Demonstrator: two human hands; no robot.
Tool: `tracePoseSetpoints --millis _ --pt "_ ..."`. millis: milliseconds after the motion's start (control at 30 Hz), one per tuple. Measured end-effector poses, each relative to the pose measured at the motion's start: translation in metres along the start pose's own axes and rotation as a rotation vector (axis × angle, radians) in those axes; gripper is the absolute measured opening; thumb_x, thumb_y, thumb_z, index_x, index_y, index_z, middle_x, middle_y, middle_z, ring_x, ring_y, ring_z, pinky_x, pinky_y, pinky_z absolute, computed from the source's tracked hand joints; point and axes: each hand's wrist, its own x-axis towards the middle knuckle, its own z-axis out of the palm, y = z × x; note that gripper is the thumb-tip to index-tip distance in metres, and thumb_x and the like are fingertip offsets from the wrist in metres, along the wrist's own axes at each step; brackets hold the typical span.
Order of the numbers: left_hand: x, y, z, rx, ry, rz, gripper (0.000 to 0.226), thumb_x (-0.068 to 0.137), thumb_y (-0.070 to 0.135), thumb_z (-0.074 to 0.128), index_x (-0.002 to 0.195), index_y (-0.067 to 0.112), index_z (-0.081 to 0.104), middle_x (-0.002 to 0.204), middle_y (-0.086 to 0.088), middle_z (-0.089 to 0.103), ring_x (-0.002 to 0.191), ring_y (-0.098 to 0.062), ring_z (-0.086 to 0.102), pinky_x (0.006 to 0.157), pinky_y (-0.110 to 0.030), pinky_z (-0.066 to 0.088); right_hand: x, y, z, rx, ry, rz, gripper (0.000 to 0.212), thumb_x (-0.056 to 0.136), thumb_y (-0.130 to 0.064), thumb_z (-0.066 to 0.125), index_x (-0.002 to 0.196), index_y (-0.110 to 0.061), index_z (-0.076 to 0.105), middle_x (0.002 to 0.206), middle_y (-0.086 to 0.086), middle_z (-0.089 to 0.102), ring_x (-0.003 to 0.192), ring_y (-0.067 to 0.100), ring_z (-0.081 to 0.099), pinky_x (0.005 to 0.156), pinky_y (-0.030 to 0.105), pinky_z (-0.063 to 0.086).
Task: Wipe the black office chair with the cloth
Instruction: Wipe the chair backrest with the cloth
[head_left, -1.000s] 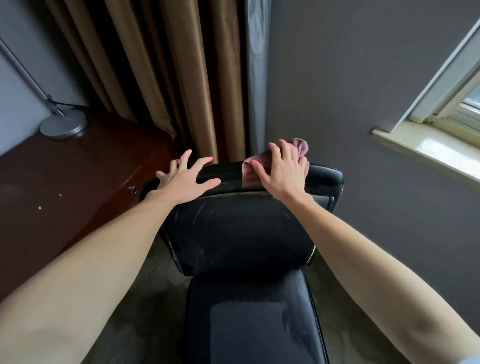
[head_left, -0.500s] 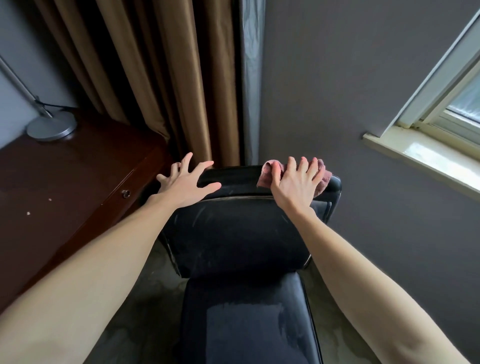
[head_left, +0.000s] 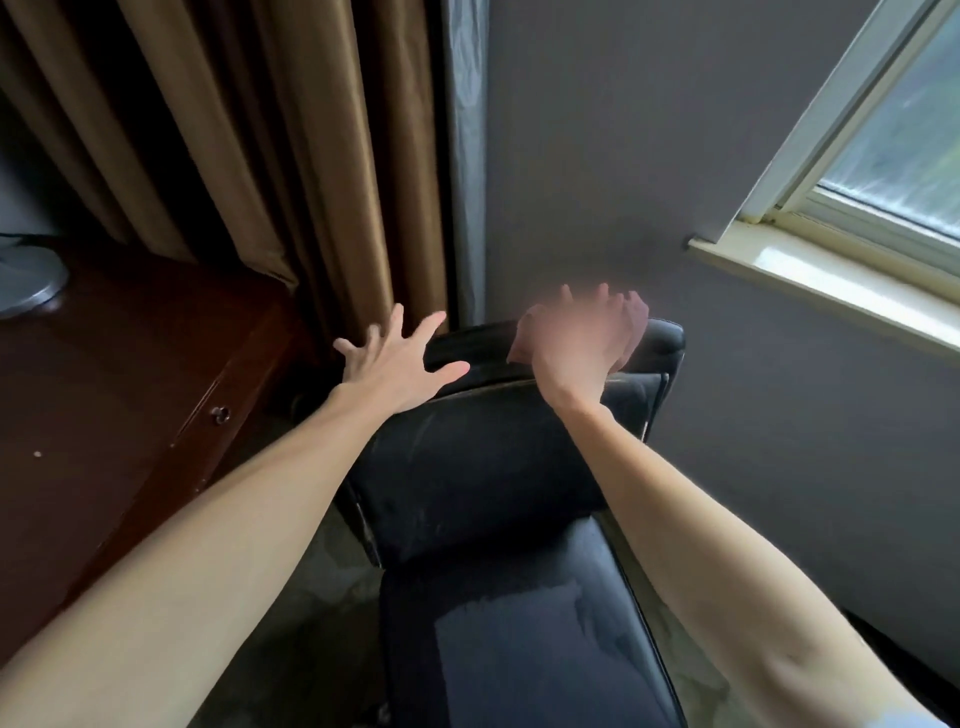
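Observation:
The black office chair (head_left: 483, 467) stands in front of me with its backrest facing me and its seat below. My left hand (head_left: 397, 361) rests flat on the left part of the backrest's top edge, fingers spread. On the right part of that edge my right hand (head_left: 584, 338) is blurred by motion and presses a pink cloth (head_left: 519, 348). Only a corner of the cloth shows to the left of the hand; the hand hides the remainder.
A dark wooden desk (head_left: 119, 395) with a silver lamp base (head_left: 26, 283) stands to the left of the chair. Brown curtains (head_left: 249, 156) hang behind it. A grey wall (head_left: 649, 171) and a white window sill (head_left: 831, 280) lie to the right.
My right hand slid the cloth right along the top of the backrest, then back towards the left. My left hand stayed on the left end of the backrest.

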Motion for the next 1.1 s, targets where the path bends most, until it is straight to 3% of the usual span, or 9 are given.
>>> tracePoseSetpoints --millis 100,200,500,800,967,1100 --pt "0.009 0.001 -0.006 -0.032 -0.024 0.096 0.083 0.082 0.085 0.032 0.151 0.052 0.002 0.166 -0.006 0.001 0.145 -0.036 0.022 0.109 -0.068 0.019 -0.012 -0.005 0.0 0.155 0.037 0.256 0.085 0.096 -0.063 0.036 0.156 -0.016 -0.001 0.162 0.016 -0.016 0.149 0.029 -0.019 0.118 0.052 -0.01" --pt "0.015 0.003 -0.007 -0.12 -0.067 0.142 0.081 0.083 0.084 0.033 0.151 0.053 0.003 0.166 -0.004 0.001 0.146 -0.036 0.022 0.112 -0.067 0.017 -0.017 -0.009 0.004 0.327 0.068 0.43 0.098 0.094 -0.061 0.043 0.153 -0.004 -0.011 0.161 0.019 -0.018 0.148 0.029 -0.02 0.12 0.046 -0.011" --pt "0.04 0.019 -0.003 -0.144 -0.097 0.242 0.081 0.082 0.087 0.026 0.152 0.051 0.007 0.166 -0.002 0.002 0.148 -0.033 0.02 0.115 -0.064 0.018 -0.023 0.023 0.0 0.364 0.049 0.42 0.095 0.097 -0.049 0.048 0.152 0.003 -0.01 0.161 0.02 -0.016 0.149 0.026 -0.017 0.116 0.03 -0.015" --pt "0.053 0.037 -0.004 -0.112 -0.085 0.255 0.078 0.083 0.085 0.025 0.152 0.051 0.01 0.166 -0.003 0.006 0.148 -0.031 0.021 0.116 -0.063 0.015 -0.031 0.075 -0.004 0.243 -0.021 0.361 0.102 0.094 -0.054 0.05 0.15 0.003 -0.015 0.158 0.021 -0.024 0.147 0.029 -0.024 0.115 0.03 -0.018" --pt "0.053 0.045 -0.005 -0.113 -0.086 0.246 0.076 0.083 0.085 0.024 0.151 0.052 0.013 0.166 -0.003 0.01 0.149 -0.03 0.021 0.117 -0.062 0.016 -0.03 0.095 -0.01 0.348 0.042 0.528 0.1 0.096 -0.044 0.055 0.15 0.007 -0.012 0.156 0.024 -0.027 0.145 0.031 -0.028 0.113 0.033 -0.021" --pt "0.057 0.048 -0.004 -0.104 -0.077 0.217 0.076 0.082 0.086 0.023 0.15 0.053 0.017 0.165 -0.001 0.014 0.149 -0.027 0.021 0.117 -0.059 0.018 -0.017 0.101 -0.014 0.521 0.101 0.722 0.077 0.101 -0.023 0.043 0.151 0.007 -0.006 0.159 0.023 -0.02 0.147 0.032 -0.023 0.115 0.035 -0.017"
